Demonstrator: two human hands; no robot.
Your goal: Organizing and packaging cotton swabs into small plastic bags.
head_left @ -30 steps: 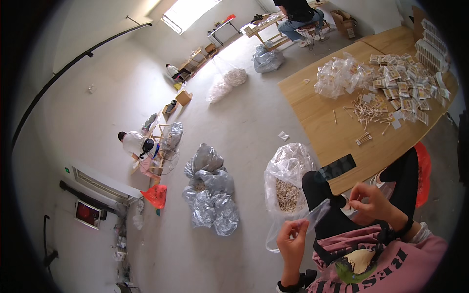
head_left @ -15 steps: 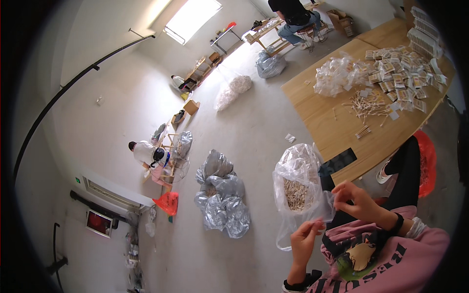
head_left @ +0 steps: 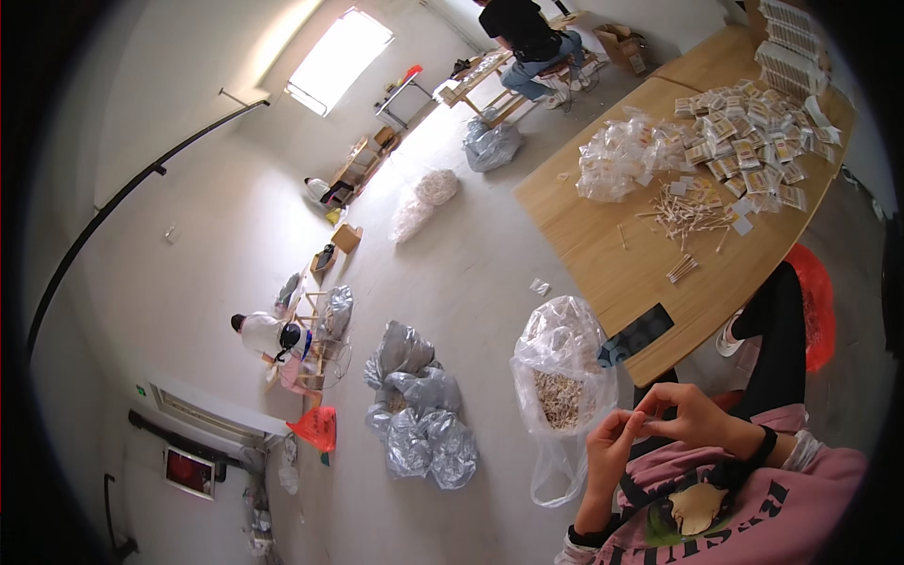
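Observation:
My left hand [head_left: 614, 454] and my right hand [head_left: 686, 416] meet over my lap, fingertips pinched together. Something small and pale may be between them, but the fingers hide it. Just left of them, a clear plastic bag [head_left: 529, 372] stands open on the floor, holding many small pale sticks [head_left: 562, 400]. On the wooden table [head_left: 603, 245] above my hands lie a loose heap of cotton swabs [head_left: 692, 215] and a small bundle of swabs [head_left: 682, 268]. Behind them are crumpled clear bags [head_left: 617, 165] and a heap of small filled packets [head_left: 753, 141].
A dark patterned flat object [head_left: 636, 336] lies at the table's near corner. Grey plastic sacks [head_left: 424, 414] stand on the floor to the left. A red bag [head_left: 812, 306] is beside my leg. Other people sit at far tables, one in a black shirt [head_left: 523, 33].
My hands have come together at the fingertips; before, they were apart. The view has shifted, so the table and bags sit a little lower and farther left.

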